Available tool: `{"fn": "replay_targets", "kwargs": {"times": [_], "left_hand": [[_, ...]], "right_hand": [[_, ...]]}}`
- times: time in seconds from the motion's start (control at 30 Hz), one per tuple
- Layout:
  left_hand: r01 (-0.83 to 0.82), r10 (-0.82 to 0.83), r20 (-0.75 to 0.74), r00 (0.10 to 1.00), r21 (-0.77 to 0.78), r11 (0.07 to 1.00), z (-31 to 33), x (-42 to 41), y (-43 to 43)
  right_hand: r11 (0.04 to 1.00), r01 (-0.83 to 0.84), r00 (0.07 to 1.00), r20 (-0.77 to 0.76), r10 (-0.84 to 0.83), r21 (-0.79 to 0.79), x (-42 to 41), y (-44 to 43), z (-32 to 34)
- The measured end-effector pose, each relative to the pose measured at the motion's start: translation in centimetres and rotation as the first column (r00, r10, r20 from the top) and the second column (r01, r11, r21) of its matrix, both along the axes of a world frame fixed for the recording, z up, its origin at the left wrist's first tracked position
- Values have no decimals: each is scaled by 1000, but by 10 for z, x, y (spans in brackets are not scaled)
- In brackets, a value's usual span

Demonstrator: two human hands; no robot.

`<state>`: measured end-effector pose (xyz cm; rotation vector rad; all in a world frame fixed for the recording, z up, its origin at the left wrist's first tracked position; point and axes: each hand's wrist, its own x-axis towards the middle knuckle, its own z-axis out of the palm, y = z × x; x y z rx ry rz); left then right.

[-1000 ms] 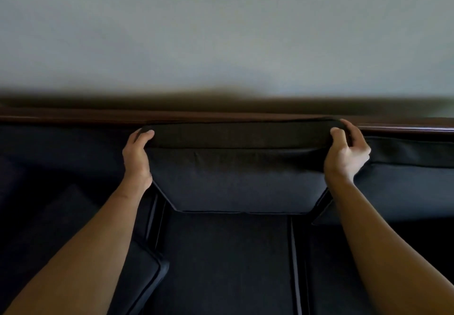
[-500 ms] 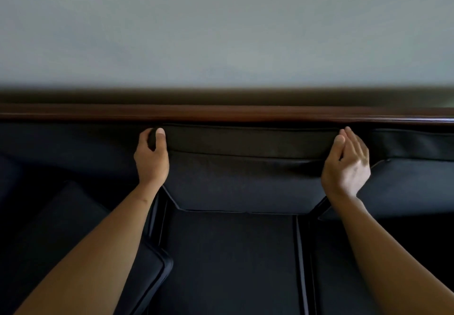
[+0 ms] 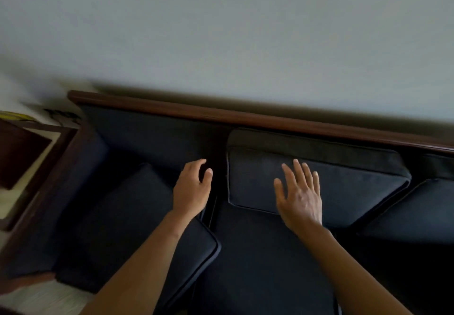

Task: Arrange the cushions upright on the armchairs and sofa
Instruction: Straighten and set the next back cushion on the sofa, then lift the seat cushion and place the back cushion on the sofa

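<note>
A dark navy back cushion (image 3: 348,179) stands upright against the sofa's back, under the brown wooden top rail (image 3: 221,113). My right hand (image 3: 301,196) hovers open in front of its lower left part, fingers spread. My left hand (image 3: 192,189) is open too, just left of that cushion, above the gap between cushions. Another dark cushion (image 3: 127,228) lies flat and askew on the left seat, under my left forearm. A third cushion (image 3: 422,206) leans at the right edge.
The sofa's left wooden arm (image 3: 41,191) borders a dark side table (image 3: 19,157) at the far left. A pale wall (image 3: 221,32) rises behind the sofa. A light rug or floor (image 3: 41,297) shows at the lower left.
Both hands have let go of the middle cushion's top corners and opened. My view has swung left, bringing the sofa's left end and the flat cushion into sight.
</note>
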<state>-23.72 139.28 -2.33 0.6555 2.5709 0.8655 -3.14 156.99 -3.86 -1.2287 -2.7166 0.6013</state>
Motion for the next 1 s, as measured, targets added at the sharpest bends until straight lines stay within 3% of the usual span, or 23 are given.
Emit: {"fn": "replay_targets", "kwargs": {"times": [0.2, 0.43, 0.53, 0.67, 0.77, 1.0], "left_hand": [[-66, 70, 42, 997, -83, 994, -34, -33, -168], [-238, 268, 147, 952, -194, 952, -108, -71, -314], [-386, 448, 218, 867, -276, 880, -151, -83, -364], [-579, 634, 403, 660, -264, 771, -199, -86, -394], [-665, 669, 536, 515, -242, 706, -226, -78, -399], [-845, 673, 650, 353, -86, 527, -256, -59, -404]], "right_hand": [[988, -82, 997, 2, 83, -132, -72, -146, -25], [956, 17, 976, 213, 48, -292, -130, -262, -96], [944, 135, 946, 321, -33, -301, -142, -287, -141], [944, 230, 924, 358, -135, -238, -145, -297, -185], [945, 255, 922, 347, -174, -206, -142, -295, -208], [934, 305, 905, 365, -221, -189, -140, -276, -233]]}}
